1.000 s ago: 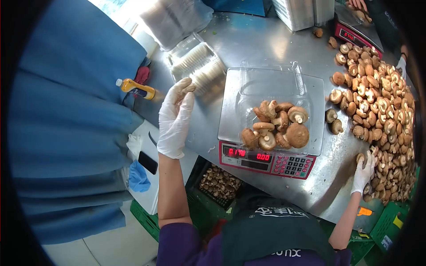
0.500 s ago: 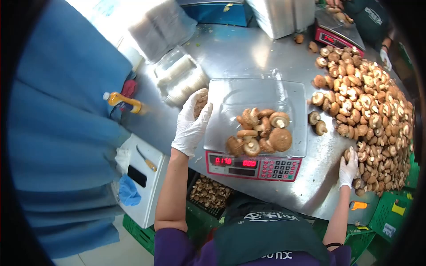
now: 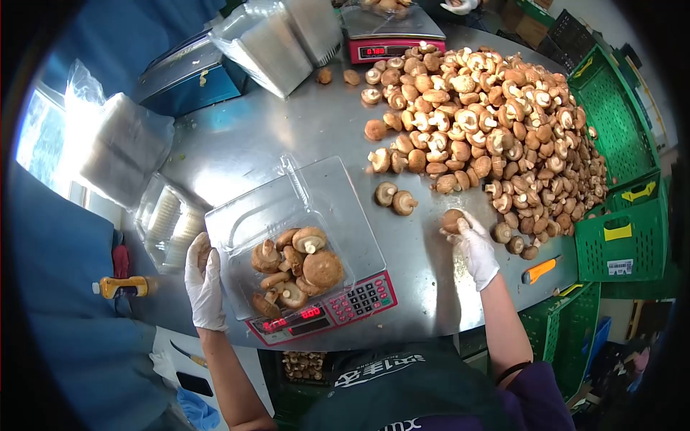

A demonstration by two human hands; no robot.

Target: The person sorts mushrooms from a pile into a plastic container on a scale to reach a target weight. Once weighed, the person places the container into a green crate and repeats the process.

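- Table [image 3: 413, 284]: carries the pile, scale and tray.
- Pile [image 3: 496, 122]: right and far. Loose mushrooms could roll if its near edge is disturbed.
- Scale [image 3: 352, 215]: left of the pile, tray on its plate. Hand pressure on the plate would falsify the reading.
- Tray [image 3: 314, 219]: mushrooms heaped inside, lid open toward the far side. A knock on the lid could shift the tray.
- Left hand [image 3: 204, 284]: beside the scale's left edge, curled round what appears to be a mushroom, mostly hidden.
- Right hand [image 3: 474, 249]: near the pile, grasping a mushroom [image 3: 452, 221] at the fingertips. A slack pinch could drop it.
- Orange tool [image 3: 539, 271]: near right. A passing forearm could sweep it off.
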